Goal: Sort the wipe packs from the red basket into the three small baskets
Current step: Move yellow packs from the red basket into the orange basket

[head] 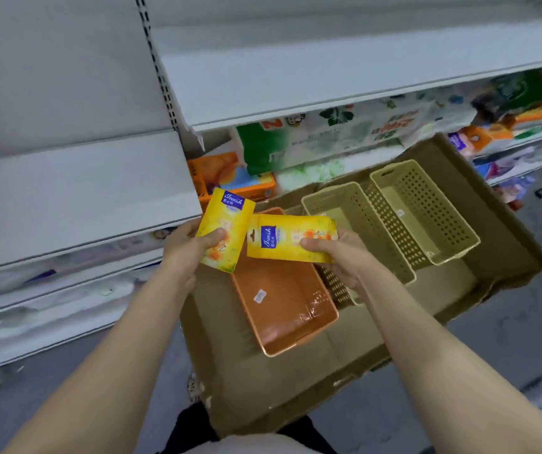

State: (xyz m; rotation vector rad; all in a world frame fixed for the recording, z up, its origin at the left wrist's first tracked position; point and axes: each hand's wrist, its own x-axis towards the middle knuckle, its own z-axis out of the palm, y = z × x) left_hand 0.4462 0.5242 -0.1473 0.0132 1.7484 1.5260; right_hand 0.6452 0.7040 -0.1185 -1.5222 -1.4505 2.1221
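Hands above orange basket: left hand grips upright yellow pack; right hand pinches sideways yellow pack.

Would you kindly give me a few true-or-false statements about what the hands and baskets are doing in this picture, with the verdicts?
1. The left hand holds a yellow wipe pack. True.
2. The right hand is empty. False: it holds a second yellow pack.
3. The orange basket already has packs lying in it. False: only a small sticker shows on its floor.
4. Two beige baskets sit beside the orange one in a cardboard tray. True.
5. Both packs are held above the baskets. True.
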